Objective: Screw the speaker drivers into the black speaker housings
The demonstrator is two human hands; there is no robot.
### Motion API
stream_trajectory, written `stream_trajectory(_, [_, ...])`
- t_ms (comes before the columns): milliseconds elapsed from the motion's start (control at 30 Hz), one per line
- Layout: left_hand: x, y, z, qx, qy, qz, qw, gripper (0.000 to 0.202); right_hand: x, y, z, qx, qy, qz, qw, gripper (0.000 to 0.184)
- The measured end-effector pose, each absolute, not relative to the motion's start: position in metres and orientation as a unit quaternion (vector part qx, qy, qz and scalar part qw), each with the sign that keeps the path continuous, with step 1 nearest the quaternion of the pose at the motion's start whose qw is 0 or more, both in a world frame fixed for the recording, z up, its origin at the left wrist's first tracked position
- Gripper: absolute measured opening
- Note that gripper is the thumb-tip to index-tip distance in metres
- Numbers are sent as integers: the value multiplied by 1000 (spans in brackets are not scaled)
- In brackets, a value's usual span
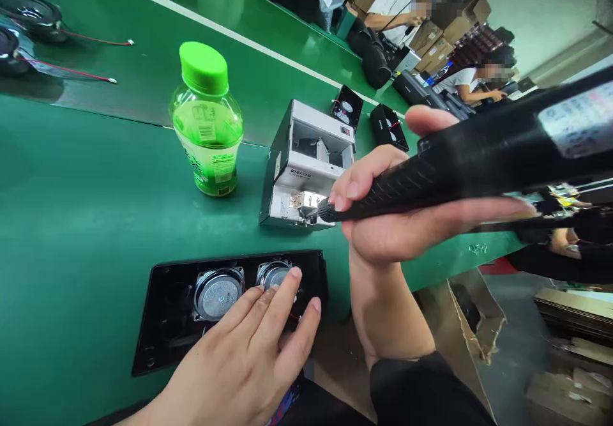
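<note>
My right hand (412, 221) is wrapped round a black electric screwdriver (460, 164), which slants down to the left. The screwdriver's tip is at the front of a silver screw feeder (311, 174); whether it touches a screw is too small to tell. My left hand (249, 349) lies with its fingers outstretched over a black speaker housing (167, 311). Two round speakers sit in that housing: one speaker (219, 295) shows almost whole, while the other speaker (275, 274) is partly covered by my fingers.
A green-capped bottle (207, 126) stands left of the feeder on the green table (96, 221). Loose speakers (31, 17) with red wires lie at the far left. Two small black housings (387, 127) are behind the feeder. An open carton (469, 324) stands below right; co-workers (395, 4) sit farther back.
</note>
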State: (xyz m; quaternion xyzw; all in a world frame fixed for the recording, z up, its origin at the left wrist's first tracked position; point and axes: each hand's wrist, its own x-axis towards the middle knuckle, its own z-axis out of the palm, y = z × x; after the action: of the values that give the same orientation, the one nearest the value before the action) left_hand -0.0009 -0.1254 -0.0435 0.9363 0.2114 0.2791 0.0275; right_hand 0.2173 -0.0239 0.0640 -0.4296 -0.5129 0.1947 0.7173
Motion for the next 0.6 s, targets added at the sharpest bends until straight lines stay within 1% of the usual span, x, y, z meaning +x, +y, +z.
stream_trajectory(67, [-1, -129, -45, 933, 216, 288, -7, 57, 220, -26, 64, -431, -521, 198, 710, 82])
stream_trajectory(167, [1, -134, -51, 927, 218, 304, -12, 50, 222, -27, 63, -422, -517, 192, 719, 74])
stream_trajectory(267, [2, -138, -54, 927, 216, 307, -11, 48, 220, -27, 61, -432, -502, 204, 721, 75])
stream_trajectory(400, [1, -138, -55, 924, 223, 311, -12, 49, 214, -36, 66, -434, -479, 267, 715, 81])
stream_trajectory(433, [1, -138, -56, 923, 223, 312, -13, 49, 214, -42, 70, -426, -474, 277, 719, 79])
stream_trajectory(533, [3, -140, -58, 924, 223, 310, -15, 47, 219, -67, 84, -396, -493, 310, 710, 62])
stream_trajectory(600, [5, -143, -60, 923, 226, 312, -17, 48, 224, -84, 89, -397, -538, 330, 666, 47])
